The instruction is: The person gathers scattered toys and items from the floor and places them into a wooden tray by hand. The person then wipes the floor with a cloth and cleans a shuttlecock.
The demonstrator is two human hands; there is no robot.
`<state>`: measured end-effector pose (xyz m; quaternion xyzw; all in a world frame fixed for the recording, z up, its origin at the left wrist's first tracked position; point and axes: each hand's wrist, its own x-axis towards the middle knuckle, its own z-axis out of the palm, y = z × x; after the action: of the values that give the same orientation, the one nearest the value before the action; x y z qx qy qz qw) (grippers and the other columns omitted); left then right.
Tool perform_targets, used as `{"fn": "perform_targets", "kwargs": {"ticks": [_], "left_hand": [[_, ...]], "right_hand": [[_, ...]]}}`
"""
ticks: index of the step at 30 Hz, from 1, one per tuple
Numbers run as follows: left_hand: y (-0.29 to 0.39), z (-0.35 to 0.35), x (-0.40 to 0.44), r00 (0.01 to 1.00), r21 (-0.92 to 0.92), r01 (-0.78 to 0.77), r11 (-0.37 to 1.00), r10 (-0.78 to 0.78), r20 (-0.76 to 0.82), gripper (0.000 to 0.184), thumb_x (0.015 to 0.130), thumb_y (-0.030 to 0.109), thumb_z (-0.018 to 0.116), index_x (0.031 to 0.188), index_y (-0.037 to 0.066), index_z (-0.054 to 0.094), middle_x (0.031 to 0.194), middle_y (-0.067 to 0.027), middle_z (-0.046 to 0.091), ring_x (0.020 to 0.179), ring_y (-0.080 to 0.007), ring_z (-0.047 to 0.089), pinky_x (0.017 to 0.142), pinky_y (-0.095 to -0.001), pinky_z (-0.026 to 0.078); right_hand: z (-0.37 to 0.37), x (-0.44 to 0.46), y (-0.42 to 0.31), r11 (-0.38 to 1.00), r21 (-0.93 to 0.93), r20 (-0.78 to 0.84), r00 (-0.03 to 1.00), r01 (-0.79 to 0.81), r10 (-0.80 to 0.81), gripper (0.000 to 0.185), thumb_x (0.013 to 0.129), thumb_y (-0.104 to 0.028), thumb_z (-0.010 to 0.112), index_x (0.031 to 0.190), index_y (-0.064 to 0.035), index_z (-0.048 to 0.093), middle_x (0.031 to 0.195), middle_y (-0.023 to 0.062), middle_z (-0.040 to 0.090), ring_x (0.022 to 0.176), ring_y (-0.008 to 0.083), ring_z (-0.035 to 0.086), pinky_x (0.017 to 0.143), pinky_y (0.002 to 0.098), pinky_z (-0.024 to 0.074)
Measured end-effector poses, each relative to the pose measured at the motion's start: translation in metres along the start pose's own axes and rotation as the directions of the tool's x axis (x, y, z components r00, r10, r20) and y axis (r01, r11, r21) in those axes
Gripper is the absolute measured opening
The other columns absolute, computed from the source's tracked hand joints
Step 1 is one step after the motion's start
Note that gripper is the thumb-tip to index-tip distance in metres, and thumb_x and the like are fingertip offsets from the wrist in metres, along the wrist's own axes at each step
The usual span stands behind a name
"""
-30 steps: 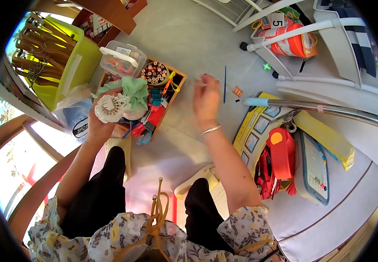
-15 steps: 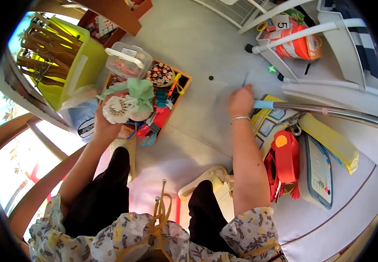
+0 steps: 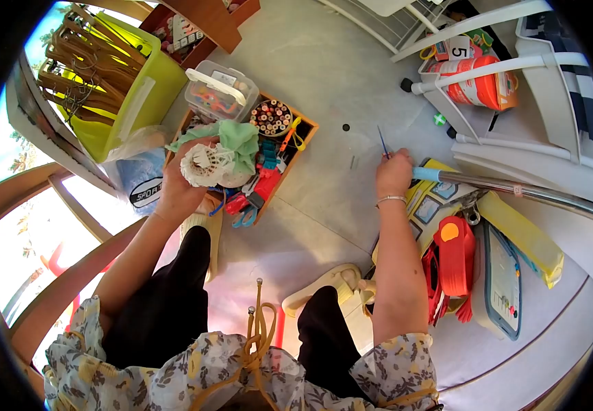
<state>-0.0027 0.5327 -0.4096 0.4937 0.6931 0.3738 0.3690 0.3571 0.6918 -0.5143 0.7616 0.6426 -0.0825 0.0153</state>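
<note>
Blue stick [image 3: 383, 140] in right hand [image 3: 394, 172]; box [image 3: 295, 155] holds pencils [image 3: 271, 118].

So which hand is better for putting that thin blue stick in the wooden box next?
The right hand, I think: it seems to hold the thin blue stick. The left hand is nearer the wooden box, but it's full with the white frilly bundle.

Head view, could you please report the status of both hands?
Left hand holding white-and-green bundle over wooden box. Right hand gripping thin blue stick. Blue-tipped metal pole close beside right hand.
</note>
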Motion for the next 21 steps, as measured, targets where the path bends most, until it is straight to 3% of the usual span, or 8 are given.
{"fn": "perform_targets", "kwargs": {"ticks": [4, 5, 6, 8, 12, 16, 19, 21], "left_hand": [[-0.001, 0.003, 0.002, 0.999, 0.012, -0.026, 1.000, 0.026, -0.017, 0.045, 0.075, -0.003, 0.068, 0.118, 0.004, 0.058, 0.119, -0.0093, 0.063, 0.109, -0.0218, 0.060, 0.094, -0.0312, 0.045], [-0.001, 0.003, 0.001, 0.999, 0.022, -0.045, 0.999, 0.046, -0.019, 0.045, 0.075, -0.003, 0.068, 0.118, 0.005, 0.058, 0.119, -0.0092, 0.063, 0.109, -0.0223, 0.060, 0.094, -0.0312, 0.045], [-0.002, 0.003, 0.001, 0.999, 0.021, -0.041, 0.999, 0.041, -0.025, 0.045, 0.075, -0.003, 0.068, 0.118, 0.005, 0.058, 0.119, -0.0092, 0.063, 0.109, -0.0223, 0.060, 0.094, -0.0312, 0.045], [-0.003, 0.004, 0.001, 1.000, 0.016, -0.001, 1.000, 0.002, -0.028, 0.045, 0.075, -0.002, 0.069, 0.118, 0.005, 0.058, 0.119, -0.0092, 0.063, 0.109, -0.0230, 0.060, 0.094, -0.0313, 0.045], [-0.002, 0.003, 0.002, 0.999, 0.016, 0.009, 1.000, -0.009, -0.036, 0.044, 0.075, 0.000, 0.071, 0.117, 0.005, 0.060, 0.117, -0.0092, 0.063, 0.109, -0.0231, 0.060, 0.094, -0.0314, 0.046], [0.002, 0.001, 0.003, 0.999, 0.044, 0.020, 0.999, -0.019, -0.029, 0.043, 0.075, 0.000, 0.071, 0.116, 0.005, 0.061, 0.116, -0.0091, 0.063, 0.108, -0.0231, 0.060, 0.094, -0.0319, 0.046], [0.002, 0.000, 0.003, 0.999, 0.050, 0.001, 0.999, 0.001, -0.032, 0.042, 0.075, 0.000, 0.071, 0.116, 0.005, 0.061, 0.115, -0.0092, 0.064, 0.108, -0.0233, 0.060, 0.094, -0.0320, 0.046], [0.002, 0.000, 0.003, 0.999, 0.057, -0.011, 0.998, 0.013, -0.033, 0.042, 0.075, 0.000, 0.071, 0.116, 0.005, 0.061, 0.115, -0.0093, 0.064, 0.107, -0.0234, 0.061, 0.094, -0.0320, 0.046]], "right_hand": [[-0.017, -0.018, -0.008, 0.994, 0.030, -0.022, 0.994, 0.106, -0.105, 0.019, 0.087, -0.018, 0.065, 0.090, -0.0001, 0.059, 0.091, 0.0193, 0.063, 0.074, 0.0365, 0.064, 0.065, 0.0398, 0.0532], [-0.018, -0.023, -0.015, 0.951, 0.294, 0.012, 0.994, 0.097, -0.105, 0.018, 0.087, -0.018, 0.066, 0.087, -0.0016, 0.060, 0.084, 0.0157, 0.064, 0.070, 0.0311, 0.063, 0.063, 0.0363, 0.0512], [-0.020, -0.031, -0.023, 0.842, 0.535, 0.047, 0.992, 0.071, -0.113, 0.017, 0.087, -0.018, 0.067, 0.084, -0.0031, 0.061, 0.078, 0.0121, 0.065, 0.066, 0.0257, 0.062, 0.060, 0.0327, 0.0491], [-0.041, -0.060, -0.051, 0.353, 0.896, 0.332, 0.934, -0.268, -0.134, 0.014, 0.089, -0.015, 0.065, 0.087, -0.0029, 0.059, 0.070, 0.0039, 0.060, 0.056, 0.0118, 0.052, 0.054, 0.0255, 0.0439], [-0.074, -0.114, -0.096, 0.145, 0.869, 0.493, 0.810, -0.472, -0.318, 0.013, 0.090, -0.009, 0.063, 0.097, -0.0022, 0.054, 0.074, 0.0043, 0.061, 0.055, 0.0099, 0.057, 0.048, 0.0239, 0.0443], [-0.065, -0.127, -0.114, 0.194, 0.842, 0.539, 0.800, -0.503, -0.265, 0.013, 0.091, -0.007, 0.060, 0.100, -0.0014, 0.053, 0.075, 0.0052, 0.061, 0.058, 0.0112, 0.060, 0.050, 0.0248, 0.0468], [-0.060, -0.124, -0.121, 0.309, 0.857, 0.485, 0.848, -0.412, -0.213, 0.014, 0.092, -0.005, 0.058, 0.102, 0.0014, 0.052, 0.076, 0.0055, 0.062, 0.063, 0.0108, 0.062, 0.055, 0.0239, 0.0520], [-0.049, -0.125, -0.121, 0.441, 0.883, 0.296, 0.921, -0.162, -0.255, 0.012, 0.091, -0.002, 0.058, 0.100, 0.0030, 0.053, 0.077, 0.0062, 0.062, 0.063, 0.0117, 0.063, 0.054, 0.0243, 0.0520]]}}
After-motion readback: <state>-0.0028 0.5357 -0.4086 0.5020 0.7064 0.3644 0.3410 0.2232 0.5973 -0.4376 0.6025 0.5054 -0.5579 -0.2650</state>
